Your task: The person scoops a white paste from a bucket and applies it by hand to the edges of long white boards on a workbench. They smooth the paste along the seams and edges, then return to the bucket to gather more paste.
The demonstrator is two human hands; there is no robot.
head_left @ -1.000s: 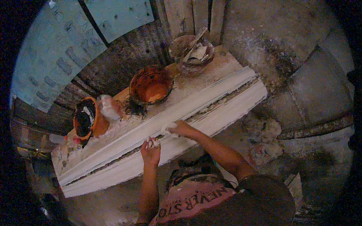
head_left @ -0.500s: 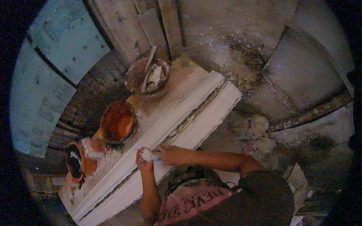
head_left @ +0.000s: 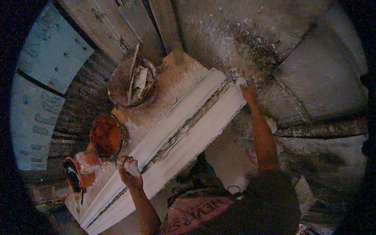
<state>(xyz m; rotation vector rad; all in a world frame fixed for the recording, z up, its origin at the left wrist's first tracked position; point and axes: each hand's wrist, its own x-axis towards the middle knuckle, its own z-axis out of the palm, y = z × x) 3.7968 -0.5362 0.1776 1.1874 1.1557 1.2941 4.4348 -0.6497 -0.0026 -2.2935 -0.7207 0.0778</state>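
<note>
Two long white plaster-like mouldings (head_left: 203, 129) lie side by side, running diagonally from near left to far right. A rough crumbly gap (head_left: 174, 139) separates them. My left hand (head_left: 132, 179) hovers over the left moulding, palm up, its fingers curled round a soft white lump (head_left: 133, 168) that looks like wet plaster. My right arm stretches to the far end of the right moulding. There my right hand (head_left: 248, 94) is closed on a small whitish piece (head_left: 241, 82), pressed at the moulding's end; its kind is too small to make out.
The mouldings rest on a stained board (head_left: 188, 66). Along its left side stand a large bowl (head_left: 116, 84) with a stick (head_left: 133, 74) and white scraps, an orange-lined bucket (head_left: 105, 135) and a smaller orange pot (head_left: 89, 181). White-splattered floor (head_left: 235, 35) lies beyond.
My right hand has left my left hand and reached out to the far end of the right moulding. My left hand has shifted slightly left, still with white stuff in it. The view has moved a little.
</note>
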